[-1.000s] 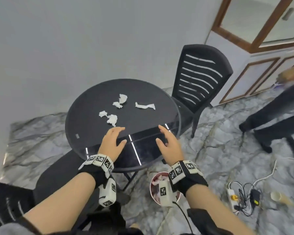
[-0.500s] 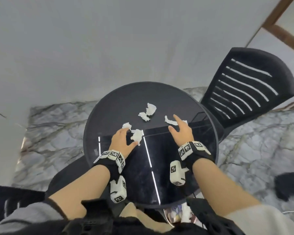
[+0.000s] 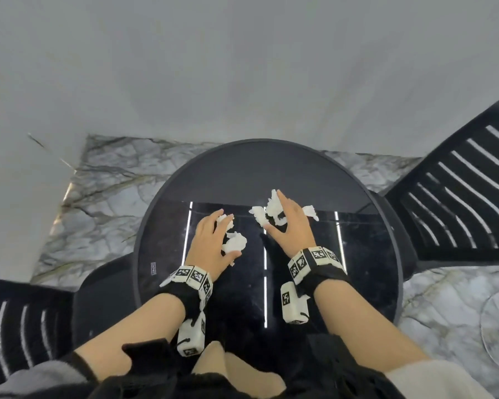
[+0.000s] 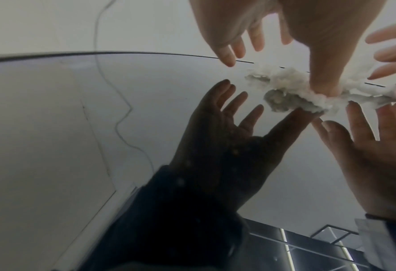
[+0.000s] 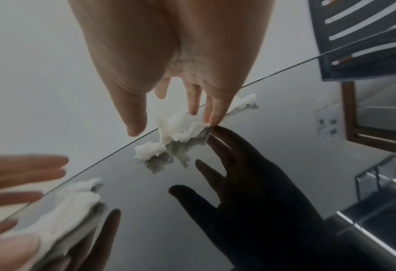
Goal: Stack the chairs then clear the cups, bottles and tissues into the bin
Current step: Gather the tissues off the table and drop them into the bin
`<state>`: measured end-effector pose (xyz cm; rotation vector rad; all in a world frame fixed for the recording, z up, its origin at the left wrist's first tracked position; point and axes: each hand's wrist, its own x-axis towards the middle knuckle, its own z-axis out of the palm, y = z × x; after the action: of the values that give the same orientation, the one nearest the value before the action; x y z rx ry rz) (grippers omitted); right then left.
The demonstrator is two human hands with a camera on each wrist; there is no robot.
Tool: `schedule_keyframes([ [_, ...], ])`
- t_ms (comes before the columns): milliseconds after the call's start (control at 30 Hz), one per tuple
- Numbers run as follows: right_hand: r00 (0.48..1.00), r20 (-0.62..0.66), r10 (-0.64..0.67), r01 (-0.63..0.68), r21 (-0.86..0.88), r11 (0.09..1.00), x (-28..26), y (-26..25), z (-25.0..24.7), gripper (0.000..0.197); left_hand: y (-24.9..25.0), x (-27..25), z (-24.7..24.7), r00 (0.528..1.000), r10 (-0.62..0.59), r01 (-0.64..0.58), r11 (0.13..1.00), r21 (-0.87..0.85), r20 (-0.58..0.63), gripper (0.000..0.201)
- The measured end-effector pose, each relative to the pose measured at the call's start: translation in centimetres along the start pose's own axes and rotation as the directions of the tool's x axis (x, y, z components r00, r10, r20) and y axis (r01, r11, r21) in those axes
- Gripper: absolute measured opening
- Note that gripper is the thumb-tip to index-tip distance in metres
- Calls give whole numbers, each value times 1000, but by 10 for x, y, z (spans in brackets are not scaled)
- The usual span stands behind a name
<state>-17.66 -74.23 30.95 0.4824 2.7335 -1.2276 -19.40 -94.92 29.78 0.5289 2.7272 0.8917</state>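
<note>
Crumpled tissues (image 3: 234,240) on glass desk (image 3: 167,226) are covered by spread, ungripping fingers (image 3: 219,214); should be scooped w/ both hands (image 3: 288,223) together.

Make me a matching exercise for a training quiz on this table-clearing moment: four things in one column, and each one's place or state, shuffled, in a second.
Things:
1. left hand
2. right hand
3. slatted chair
4. round table

Places or states:
A. black glossy top, reflecting the hands
B. stands at the table's right edge
C. fingers spread on the right-side tissues
D. thumb on the left-side tissue

Pairs: 1-D, 2-C, 3-B, 4-A
</note>
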Motion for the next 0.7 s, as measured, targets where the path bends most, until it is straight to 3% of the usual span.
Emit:
schedule_keyframes([
  [100, 995, 94, -10, 26, -167, 986, 12, -2, 3, 74, -7, 4, -1, 998, 21, -17, 998, -53, 66, 71],
  [233, 992, 104, -69, 97, -298, 950, 23, -7, 7, 57, -11, 8, -3, 996, -60, 67, 993, -101, 62, 68],
  [400, 992, 95, -82, 104, -254, 962, 26, -7, 17, 39, -8, 11, -10, 992, -71, 82, 992, -100, 106, 57],
  [567, 993, 77, -93, 105, -172, 979, 21, -10, 23, 36, -7, 11, -18, 988, -110, 133, 959, -249, 104, 45],
  [700, 1000, -6, -25, 24, -85, 996, 4, -16, 25, 39, -5, 2, -25, 985, -90, 137, 924, -357, 144, 36],
])
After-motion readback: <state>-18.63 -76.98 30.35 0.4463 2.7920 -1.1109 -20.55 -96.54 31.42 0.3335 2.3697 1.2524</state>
